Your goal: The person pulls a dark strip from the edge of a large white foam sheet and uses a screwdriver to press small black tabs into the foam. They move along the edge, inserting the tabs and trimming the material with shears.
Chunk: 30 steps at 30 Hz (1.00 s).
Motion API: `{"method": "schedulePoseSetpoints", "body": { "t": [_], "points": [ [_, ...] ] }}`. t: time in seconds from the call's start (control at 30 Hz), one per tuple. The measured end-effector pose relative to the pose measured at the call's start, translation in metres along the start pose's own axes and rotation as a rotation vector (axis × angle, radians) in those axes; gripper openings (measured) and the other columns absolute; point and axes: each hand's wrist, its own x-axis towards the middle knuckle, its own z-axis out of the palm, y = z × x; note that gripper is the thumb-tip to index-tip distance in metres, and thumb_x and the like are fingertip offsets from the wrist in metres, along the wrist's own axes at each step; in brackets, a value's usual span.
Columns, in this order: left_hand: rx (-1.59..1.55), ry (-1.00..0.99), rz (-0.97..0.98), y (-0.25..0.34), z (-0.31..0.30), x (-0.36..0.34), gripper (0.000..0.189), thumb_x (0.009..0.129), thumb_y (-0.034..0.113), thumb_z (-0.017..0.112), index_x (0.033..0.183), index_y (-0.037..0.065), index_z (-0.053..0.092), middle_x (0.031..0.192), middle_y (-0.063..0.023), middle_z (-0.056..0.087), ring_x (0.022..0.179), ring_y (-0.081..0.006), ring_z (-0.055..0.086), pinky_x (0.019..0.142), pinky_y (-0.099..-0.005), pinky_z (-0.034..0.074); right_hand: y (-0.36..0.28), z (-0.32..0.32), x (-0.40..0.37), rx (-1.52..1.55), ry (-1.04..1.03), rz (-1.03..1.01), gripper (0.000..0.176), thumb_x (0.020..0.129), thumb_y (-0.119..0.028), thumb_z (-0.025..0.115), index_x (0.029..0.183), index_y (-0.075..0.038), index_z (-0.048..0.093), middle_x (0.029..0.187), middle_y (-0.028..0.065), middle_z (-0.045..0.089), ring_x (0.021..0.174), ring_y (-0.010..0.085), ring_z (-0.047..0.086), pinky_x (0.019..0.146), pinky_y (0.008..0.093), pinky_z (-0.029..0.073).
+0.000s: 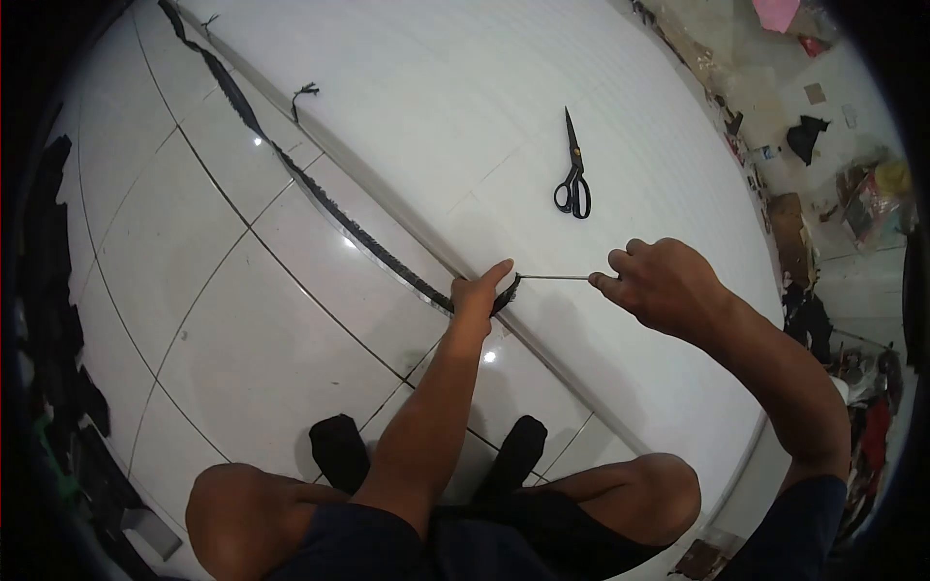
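Note:
A long black strip with frayed edges [363,237] runs from the upper left along the side of a white slab-like surface [407,107]. My left hand [475,298] is closed on the strip near its lower end, one finger stretched out over the slab's edge. My right hand [664,288] is in a fist around a thin metal rod [554,278]; any handle is hidden in the palm. The rod's far tip meets the strip's end just beyond my left hand. Black-handled scissors [574,179] lie on the white surface, apart from both hands.
Tied black cords [303,94] stick out at the slab's edge. White floor tiles [213,320] lie to the left, with dark material [58,290] at the far left. Scraps and plastic bags [877,203] litter the right side. My knees and dark-covered feet are below.

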Motion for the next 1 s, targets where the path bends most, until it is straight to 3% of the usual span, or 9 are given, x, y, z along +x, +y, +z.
{"method": "schedulePoseSetpoints", "body": {
  "t": [0.07,0.27,0.47,0.57,0.67,0.77,0.87,1.0],
  "points": [
    [0.279,0.003,0.171,0.005,-0.001,-0.012,0.08,0.067,0.026,0.09,0.118,-0.019,0.047,0.119,-0.0257,0.058,0.104,-0.0298,0.061,0.091,-0.0375,0.051,0.003,0.002,0.001,-0.003,0.005,0.0,0.025,0.091,-0.012,0.062,0.114,-0.01,0.07,0.091,0.0035,0.063,0.089,0.0163,0.064,0.067,0.0284,0.057],
    [0.052,-0.117,0.273,-0.011,-0.002,-0.001,0.088,0.069,0.026,0.088,0.125,-0.017,0.036,0.119,-0.0236,0.055,0.108,-0.0303,0.059,0.095,-0.0372,0.05,0.001,-0.012,0.01,-0.033,-0.021,0.008,0.023,0.093,-0.013,0.061,0.113,-0.013,0.071,0.09,0.0037,0.064,0.087,0.0171,0.066,0.069,0.0289,0.058],
    [-0.061,-0.165,0.228,0.007,0.009,-0.031,0.091,0.071,0.026,0.087,0.132,-0.012,0.03,0.126,-0.0242,0.052,0.113,-0.0285,0.057,0.096,-0.0357,0.049,0.005,-0.015,0.017,-0.057,0.011,-0.004,0.021,0.093,-0.013,0.06,0.11,-0.014,0.072,0.088,0.0038,0.064,0.088,0.0186,0.067,0.07,0.0307,0.058],
    [0.046,-0.266,0.314,0.019,0.004,-0.032,0.085,0.074,0.022,0.085,0.135,-0.007,0.033,0.127,-0.0215,0.054,0.117,-0.0283,0.056,0.098,-0.0356,0.048,0.005,-0.015,0.018,-0.054,-0.019,-0.007,0.018,0.093,-0.013,0.06,0.107,-0.014,0.073,0.087,0.004,0.064,0.088,0.0189,0.067,0.07,0.0315,0.058],
    [0.061,-0.503,0.236,0.019,-0.009,-0.015,0.084,0.076,0.024,0.084,0.137,-0.003,0.033,0.127,-0.0193,0.054,0.116,-0.0273,0.057,0.095,-0.0375,0.05,0.006,-0.016,0.018,-0.046,-0.008,0.006,0.015,0.092,-0.014,0.061,0.101,-0.013,0.073,0.086,0.0045,0.064,0.088,0.0194,0.067,0.07,0.0325,0.058],
    [-0.033,-0.342,0.217,-0.003,-0.006,-0.002,0.09,0.076,0.024,0.085,0.14,-0.005,0.029,0.133,-0.0212,0.05,0.121,-0.0284,0.054,0.098,-0.0383,0.048,0.002,-0.019,0.016,-0.037,0.012,0.013,0.015,0.091,-0.013,0.061,0.1,-0.013,0.073,0.085,0.0051,0.064,0.086,0.0199,0.068,0.071,0.0331,0.058],
    [-0.056,-0.29,0.349,-0.023,-0.009,0.015,0.09,0.076,0.024,0.085,0.141,-0.006,0.029,0.134,-0.0204,0.049,0.123,-0.0287,0.052,0.098,-0.0392,0.048,0.002,-0.028,0.001,-0.008,0.03,0.038,0.016,0.091,-0.012,0.061,0.101,-0.012,0.073,0.083,0.0057,0.065,0.085,0.0205,0.068,0.071,0.0342,0.058],
    [-0.108,-0.376,0.174,-0.022,-0.023,0.023,0.093,0.077,0.023,0.084,0.145,0.001,0.024,0.137,-0.0186,0.047,0.123,-0.0283,0.051,0.098,-0.0397,0.048,0.015,-0.091,-0.056,0.072,0.045,0.138,0.019,0.087,-0.009,0.066,0.104,-0.012,0.074,0.083,0.0078,0.067,0.078,0.0213,0.068,0.067,0.0368,0.056]
  ]
}}
